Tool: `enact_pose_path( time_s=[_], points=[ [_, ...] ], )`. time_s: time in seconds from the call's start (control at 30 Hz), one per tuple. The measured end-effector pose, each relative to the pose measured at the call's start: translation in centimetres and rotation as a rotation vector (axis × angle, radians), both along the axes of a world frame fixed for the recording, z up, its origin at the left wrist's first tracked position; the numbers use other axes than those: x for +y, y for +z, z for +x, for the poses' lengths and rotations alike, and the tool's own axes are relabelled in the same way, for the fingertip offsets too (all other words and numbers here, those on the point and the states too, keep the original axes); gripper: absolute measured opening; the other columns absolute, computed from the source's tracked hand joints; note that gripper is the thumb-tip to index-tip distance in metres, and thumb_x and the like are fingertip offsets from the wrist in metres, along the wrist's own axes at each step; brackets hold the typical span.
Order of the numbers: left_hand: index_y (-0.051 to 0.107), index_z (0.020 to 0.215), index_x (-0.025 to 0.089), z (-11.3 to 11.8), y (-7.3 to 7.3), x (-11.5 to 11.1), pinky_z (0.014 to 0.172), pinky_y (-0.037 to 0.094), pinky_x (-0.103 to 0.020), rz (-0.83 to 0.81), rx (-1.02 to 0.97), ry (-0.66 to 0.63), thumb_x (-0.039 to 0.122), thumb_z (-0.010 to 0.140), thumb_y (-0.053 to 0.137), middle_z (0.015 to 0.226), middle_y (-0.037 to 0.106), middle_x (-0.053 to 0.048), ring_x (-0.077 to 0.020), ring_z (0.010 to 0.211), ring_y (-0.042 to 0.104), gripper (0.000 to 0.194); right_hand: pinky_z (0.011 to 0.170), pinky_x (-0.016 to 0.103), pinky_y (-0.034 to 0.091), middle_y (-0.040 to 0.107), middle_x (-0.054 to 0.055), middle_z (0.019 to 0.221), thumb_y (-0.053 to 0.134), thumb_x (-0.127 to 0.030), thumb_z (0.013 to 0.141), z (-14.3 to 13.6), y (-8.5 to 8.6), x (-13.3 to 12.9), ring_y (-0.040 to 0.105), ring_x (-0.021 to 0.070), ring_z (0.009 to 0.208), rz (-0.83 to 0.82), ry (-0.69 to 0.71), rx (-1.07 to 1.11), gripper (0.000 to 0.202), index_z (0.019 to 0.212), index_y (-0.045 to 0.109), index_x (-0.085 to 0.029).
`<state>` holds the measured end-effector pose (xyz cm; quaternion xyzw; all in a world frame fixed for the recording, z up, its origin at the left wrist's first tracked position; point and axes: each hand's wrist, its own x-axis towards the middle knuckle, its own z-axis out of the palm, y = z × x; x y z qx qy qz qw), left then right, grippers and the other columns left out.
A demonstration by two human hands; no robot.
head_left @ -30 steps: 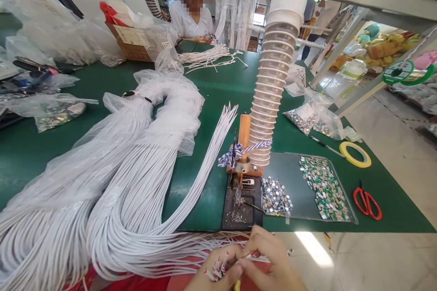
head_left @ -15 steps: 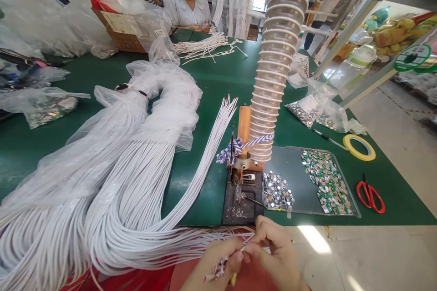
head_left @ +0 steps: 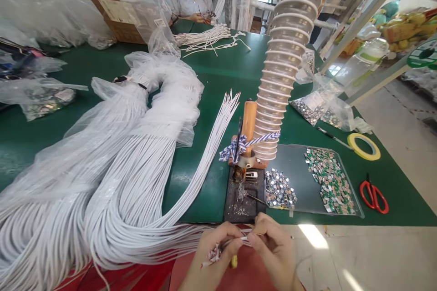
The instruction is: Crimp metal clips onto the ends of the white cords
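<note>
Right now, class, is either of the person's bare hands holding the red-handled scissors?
No: the red-handled scissors lie on the green tabletop, while the left hand and right hand pinch a thin white cable.

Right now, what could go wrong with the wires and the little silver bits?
A few wire ends might slip out of the left hand, because it grips a bunch while both hands work at one white wire.

The silver bits lie in a loose heap, so a bump could scatter them.
</note>
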<state>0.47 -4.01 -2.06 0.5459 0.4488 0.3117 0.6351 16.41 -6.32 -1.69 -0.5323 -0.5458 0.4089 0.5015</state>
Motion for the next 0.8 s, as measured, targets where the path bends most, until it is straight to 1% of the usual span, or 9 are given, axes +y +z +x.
enact_pose_path(
  time_s=[0.07, 0.1, 0.2, 0.27, 0.3, 0.4, 0.5, 0.63, 0.8],
  points=[
    [0.069, 0.071, 0.017, -0.1, 0.3, 0.3, 0.059, 0.043, -0.021, 0.108, 0.061, 0.0, 0.044, 0.093, 0.058, 0.058, 0.066, -0.001, -0.0133, 0.055, 0.058, 0.036, 0.052, 0.024, 0.034, 0.044, -0.004, 0.063, 0.058, -0.036, 0.097, 0.6, 0.3, 0.0, 0.044, 0.0128, 0.057, 0.019, -0.008, -0.03, 0.031, 0.069, 0.061, -0.021],
    [0.071, 0.071, 0.017, -0.2, 0.4, 0.5, 0.061, 0.044, -0.022, 0.137, 0.083, 0.004, 0.041, 0.093, 0.059, 0.061, 0.069, -0.002, -0.0143, 0.058, 0.062, 0.034, 0.052, 0.024, 0.035, 0.046, -0.003, 0.063, 0.058, -0.034, 0.097, 1.0, 0.4, 0.1, 0.045, 0.0129, 0.058, 0.038, -0.047, -0.053, 0.03, 0.07, 0.061, -0.021],
    [0.074, 0.076, 0.017, -0.7, 0.9, 0.8, 0.061, 0.046, -0.022, 0.117, 0.096, 0.009, 0.04, 0.093, 0.06, 0.064, 0.074, -0.003, -0.0154, 0.06, 0.065, 0.032, 0.054, 0.024, 0.037, 0.047, -0.003, 0.064, 0.059, -0.031, 0.096, 2.8, 1.0, 0.5, 0.046, 0.0137, 0.059, 0.057, -0.244, -0.143, 0.029, 0.069, 0.058, -0.021],
    [0.075, 0.078, 0.016, -1.1, 1.1, 1.0, 0.06, 0.045, -0.022, 0.088, 0.099, -0.021, 0.043, 0.092, 0.061, 0.065, 0.074, -0.003, -0.0154, 0.059, 0.065, 0.034, 0.052, 0.025, 0.036, 0.047, -0.002, 0.063, 0.06, -0.032, 0.095, 4.6, 1.4, 1.0, 0.044, 0.0139, 0.057, 0.014, -0.306, -0.247, 0.029, 0.068, 0.058, -0.022],
    [0.076, 0.079, 0.016, -1.3, 1.2, 1.0, 0.06, 0.045, -0.022, 0.09, 0.095, -0.052, 0.046, 0.093, 0.059, 0.064, 0.074, -0.003, -0.0152, 0.058, 0.065, 0.037, 0.051, 0.025, 0.035, 0.047, -0.002, 0.063, 0.061, -0.034, 0.095, 5.6, 1.6, 1.3, 0.043, 0.0141, 0.056, -0.021, -0.292, -0.317, 0.028, 0.069, 0.06, -0.022],
    [0.077, 0.081, 0.014, -1.6, 1.4, 1.1, 0.058, 0.043, -0.023, 0.142, 0.055, -0.183, 0.055, 0.098, 0.046, 0.056, 0.071, -0.004, -0.0147, 0.052, 0.062, 0.054, 0.054, 0.028, 0.04, 0.056, 0.002, 0.07, 0.059, -0.042, 0.094, 8.6, 1.7, 2.2, 0.052, 0.0173, 0.061, -0.1, -0.206, -0.486, 0.027, 0.077, 0.066, -0.022],
    [0.078, 0.085, 0.014, -1.6, 1.8, 1.1, 0.061, 0.043, -0.025, 0.197, 0.032, -0.275, 0.06, 0.099, 0.035, 0.056, 0.072, -0.006, -0.0156, 0.054, 0.063, 0.064, 0.055, 0.029, 0.043, 0.061, 0.003, 0.073, 0.056, -0.048, 0.095, 10.8, 1.4, 2.8, 0.055, 0.0188, 0.061, -0.13, -0.156, -0.609, 0.03, 0.081, 0.066, -0.023],
    [0.076, 0.085, 0.015, -1.5, 1.7, 0.9, 0.061, 0.044, -0.024, 0.21, -0.041, -0.331, 0.061, 0.099, 0.031, 0.068, 0.074, -0.008, -0.0147, 0.055, 0.062, 0.066, 0.058, 0.03, 0.044, 0.062, 0.004, 0.077, 0.055, -0.046, 0.095, 11.5, 0.9, 2.8, 0.058, 0.0203, 0.065, -0.164, -0.073, -0.685, 0.027, 0.083, 0.064, -0.023],
    [0.075, 0.084, 0.013, -1.7, 0.4, 0.2, 0.047, 0.036, -0.022, 0.187, -0.068, -0.342, 0.062, 0.099, 0.03, 0.053, 0.066, -0.005, -0.0114, 0.043, 0.055, 0.068, 0.066, 0.031, 0.047, 0.062, 0.005, 0.081, 0.055, -0.035, 0.096, 11.0, 1.3, 2.9, 0.061, 0.0225, 0.078, -0.15, 0.016, -0.729, 0.019, 0.081, 0.06, -0.024]
  ],
)
